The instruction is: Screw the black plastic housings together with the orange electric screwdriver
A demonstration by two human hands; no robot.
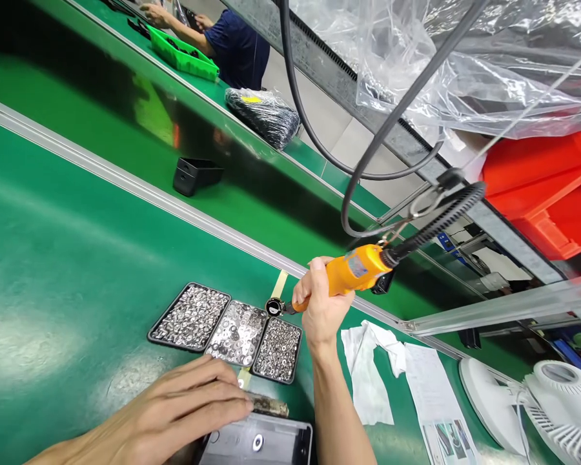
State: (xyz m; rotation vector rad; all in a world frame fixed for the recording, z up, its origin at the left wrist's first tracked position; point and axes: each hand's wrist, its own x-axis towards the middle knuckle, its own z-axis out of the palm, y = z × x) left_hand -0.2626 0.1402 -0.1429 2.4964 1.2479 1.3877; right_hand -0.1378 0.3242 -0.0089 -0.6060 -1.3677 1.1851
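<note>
My right hand (322,303) is wrapped round an orange electric screwdriver (353,270), which hangs from a coiled black cable. The tool's tip points left, at a small round black-and-gold piece (274,307). Close by are three black trays of small metal parts: a left one (191,316), a middle one (237,332) with flat washers, and a right one (277,350). My left hand (188,410) lies flat with its fingers stretched out, at the edge of a grey, dark-edged device (266,441) at the bottom. A worn bar (268,405) sits just beyond its fingertips.
White cloth (368,368), a printed sheet (436,400) and a white fan (556,400) lie to the right. A metal rail (126,187) crosses behind the trays. Beyond are a black box (193,175), a green bin (181,57) and another person. Red bins (537,187) sit upper right.
</note>
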